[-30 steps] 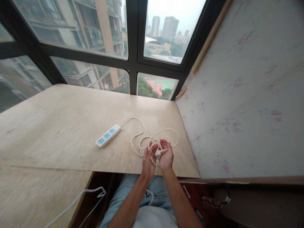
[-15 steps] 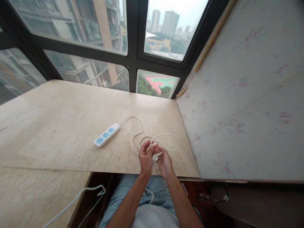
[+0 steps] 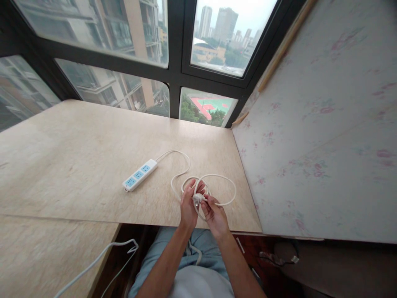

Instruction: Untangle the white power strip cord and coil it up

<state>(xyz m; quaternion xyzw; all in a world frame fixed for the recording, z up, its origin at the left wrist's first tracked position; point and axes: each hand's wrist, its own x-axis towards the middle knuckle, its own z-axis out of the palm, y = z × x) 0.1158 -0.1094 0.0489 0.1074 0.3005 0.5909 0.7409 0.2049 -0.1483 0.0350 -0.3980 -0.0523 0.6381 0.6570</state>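
Note:
A white power strip (image 3: 139, 174) with blue sockets lies on the pale wooden table (image 3: 77, 157). Its white cord (image 3: 182, 165) curves right and gathers into loose loops near the table's front edge. My left hand (image 3: 188, 203) is closed around the looped cord, fingers curled. My right hand (image 3: 214, 212) pinches the white plug (image 3: 197, 199) at the cord's end, right beside the left hand. Both hands meet just above the front right part of the table.
A pale floral-patterned wall panel (image 3: 310, 136) bounds the table on the right. Dark-framed windows (image 3: 173, 78) run along the back. A second white cable (image 3: 102, 256) hangs off the lower table piece at the front left. My lap in light clothing (image 3: 186, 273) is below.
The hands have drawn together and turned the plug inward toward the left hand. The cord loops have shifted slightly; the power strip has stayed in place.

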